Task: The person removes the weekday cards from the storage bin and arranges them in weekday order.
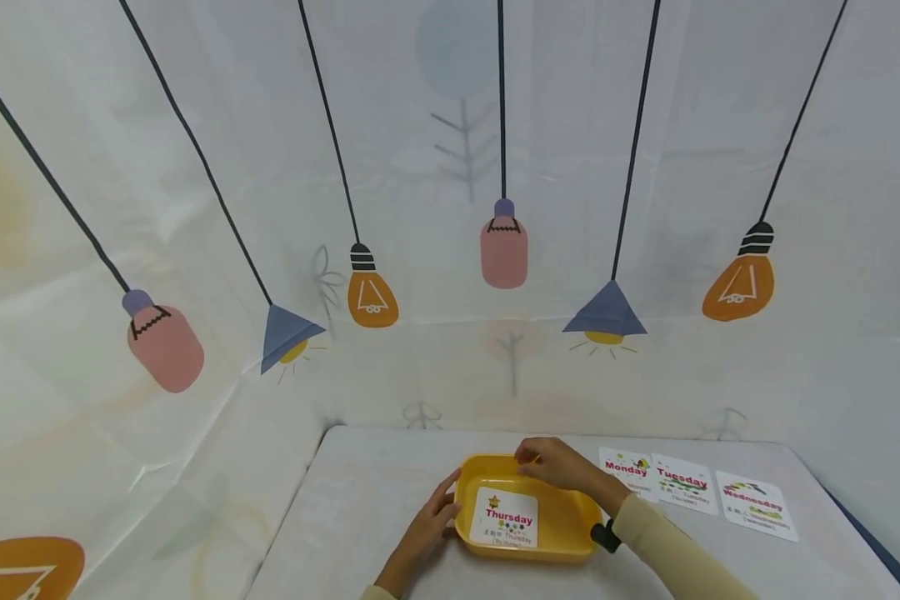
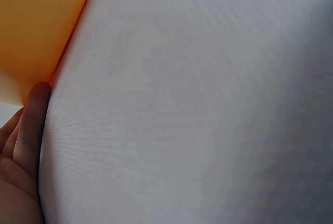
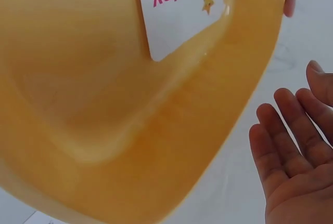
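Observation:
A yellow tray (image 1: 487, 550) stands on the white-covered table, with a white "Thursday" card (image 1: 504, 518) lying inside at its left. My left hand (image 1: 426, 525) is at the tray's left side, its straight fingers (image 2: 32, 125) touching the outer wall. Over the far rim is my right hand (image 1: 558, 463), its palm and loosely bent fingers facing the right wrist camera. Nothing lies in that palm, and a gap separates the fingers (image 3: 291, 151) from the tray wall (image 3: 208, 130) in that view. The card appears upside down there.
Right of the tray, "Monday" (image 1: 625, 472), "Tuesday" (image 1: 682, 483) and "Wednesday" (image 1: 756, 505) cards lie in a row on the table. A dark band (image 1: 606, 536) is on my right wrist. White sheets printed with hanging lamps (image 1: 504, 250) stand behind and to the left.

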A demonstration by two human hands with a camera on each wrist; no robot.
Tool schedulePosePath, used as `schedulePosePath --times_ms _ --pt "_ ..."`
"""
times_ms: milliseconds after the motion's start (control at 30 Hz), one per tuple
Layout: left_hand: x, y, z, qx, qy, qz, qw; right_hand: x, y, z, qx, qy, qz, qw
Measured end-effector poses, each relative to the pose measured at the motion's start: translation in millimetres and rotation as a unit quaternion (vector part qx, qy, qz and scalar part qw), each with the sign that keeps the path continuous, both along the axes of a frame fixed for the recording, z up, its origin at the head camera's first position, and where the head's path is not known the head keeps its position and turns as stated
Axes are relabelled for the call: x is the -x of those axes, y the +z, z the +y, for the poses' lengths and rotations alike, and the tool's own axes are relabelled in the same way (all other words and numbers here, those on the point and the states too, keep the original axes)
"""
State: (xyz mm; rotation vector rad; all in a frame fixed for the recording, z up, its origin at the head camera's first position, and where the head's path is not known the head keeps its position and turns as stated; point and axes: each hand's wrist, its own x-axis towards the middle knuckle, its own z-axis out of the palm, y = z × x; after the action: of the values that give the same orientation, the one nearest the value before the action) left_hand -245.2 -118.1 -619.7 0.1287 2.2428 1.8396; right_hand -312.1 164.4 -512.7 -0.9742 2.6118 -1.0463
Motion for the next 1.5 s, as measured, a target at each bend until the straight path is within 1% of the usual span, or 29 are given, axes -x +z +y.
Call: schedulePosePath --times_ms 200,300,433,533,733,933,1167,1267,1367,1500 --pt "-0.5 2.3 -0.9 0.008 0.005 0.002 1.0000 4.7 -2.8 -2.0 -0.001 0.004 0.011 0.9999" --pt "-0.2 1.7 -1.9 0.014 0.008 0.004 0.9999 6.2 -3.0 -3.1 0.000 0.006 0.007 1.0000" --pt "1.0 -0.5 -0.9 0.020 0.009 -0.005 0.9998 7.4 -5.1 -3.1 0.001 0.001 -0.005 1.0000" --pt "1.4 -1.8 0.2 0.023 0.013 -0.011 0.9996 8.6 -9.0 -3.2 0.002 0.005 -0.004 1.0000" --pt "-1.6 -2.2 1.0 0.011 0.012 0.000 0.9999 11.5 -15.7 -6.8 -0.006 0.026 0.009 0.9996" --pt "-1.3 -1.6 1.7 0.006 0.014 0.003 0.9999 15.1 -17.2 -10.8 -0.009 0.033 0.016 0.9993" --pt "1.7 -2.0 3.9 -0.003 -0.002 0.014 0.9999 18.0 -23.5 -11.4 -0.025 0.019 0.013 0.9994" --pt "2.0 -2.3 3.8 0.000 0.002 0.014 0.9999 18.9 -27.5 -11.5 -0.020 0.025 0.020 0.9993" --pt "1.3 -1.8 3.1 0.001 0.010 0.010 0.9999 18.3 -30.8 -12.3 -0.015 0.039 0.023 0.9989" --pt "0.0 -0.7 3.0 0.001 0.017 0.002 0.9999 16.1 -32.9 -14.6 -0.024 0.049 0.010 0.9985"
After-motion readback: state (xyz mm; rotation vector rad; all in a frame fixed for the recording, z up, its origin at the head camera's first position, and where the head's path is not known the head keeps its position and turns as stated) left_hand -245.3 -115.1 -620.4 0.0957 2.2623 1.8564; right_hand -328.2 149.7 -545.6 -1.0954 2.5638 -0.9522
